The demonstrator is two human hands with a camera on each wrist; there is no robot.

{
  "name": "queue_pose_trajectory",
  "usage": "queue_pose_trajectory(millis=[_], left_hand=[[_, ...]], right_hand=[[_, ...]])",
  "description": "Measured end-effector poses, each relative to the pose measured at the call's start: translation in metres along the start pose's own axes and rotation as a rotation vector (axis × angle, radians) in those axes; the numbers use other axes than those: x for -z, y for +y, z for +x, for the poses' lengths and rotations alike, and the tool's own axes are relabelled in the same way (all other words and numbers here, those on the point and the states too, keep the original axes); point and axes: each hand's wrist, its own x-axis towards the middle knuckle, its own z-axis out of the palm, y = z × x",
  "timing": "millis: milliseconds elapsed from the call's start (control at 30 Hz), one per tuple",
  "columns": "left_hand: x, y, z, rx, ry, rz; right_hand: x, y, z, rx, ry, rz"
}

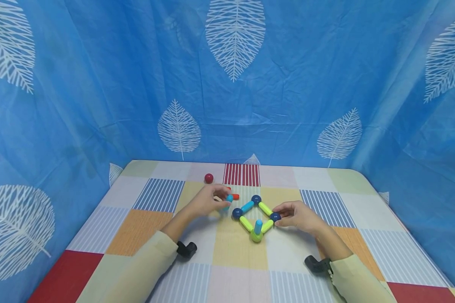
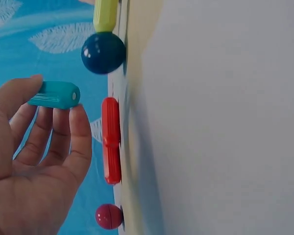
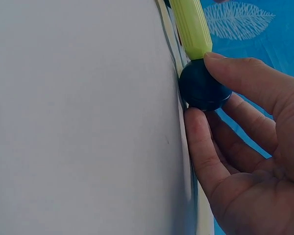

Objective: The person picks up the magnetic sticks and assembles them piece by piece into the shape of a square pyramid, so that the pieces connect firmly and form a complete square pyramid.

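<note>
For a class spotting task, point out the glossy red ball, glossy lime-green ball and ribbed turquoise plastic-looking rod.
Red ball (image 1: 209,178): head view, visible middle.
Lime-green ball (image 1: 256,237): head view, near side.
Turquoise rod (image 2: 54,95): left wrist view, ribbed side.

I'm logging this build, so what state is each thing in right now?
Left hand: pinching the turquoise rod
Turquoise rod: lifted, unattached
Right hand: pinching a navy ball
Navy ball: joined into the frame
Four-sided frame: closed
Upright blue rod: standing on the green ball
Red rods: lying down, unheld
Red ball: unattached, unheld
</note>
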Motion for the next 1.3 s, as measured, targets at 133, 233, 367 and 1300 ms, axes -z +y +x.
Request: queue_pose_trajectory(millis=[133,233,367,1300], left_hand=[[-0.003,0.004,-0.002,-0.018,-0.009,-0.068],[-0.006,0.005,-0.002,-0.038,-0.002,-0.108],[-0.010,0.006,-0.001,-0.067,0.003,-0.157],[-0.022,0.007,0.004,-0.053,-0.068,-0.137]], right_hand=[[-0.001,-0.002,-0.001,-0.005,0.003,0.000],[-0.001,-0.002,-0.001,0.004,-0.002,0.010],[-0.001,-0.003,-0.001,0.006,-0.008,0.021],[-0.002,-0.004,-0.001,-0.017,0.007,0.031]])
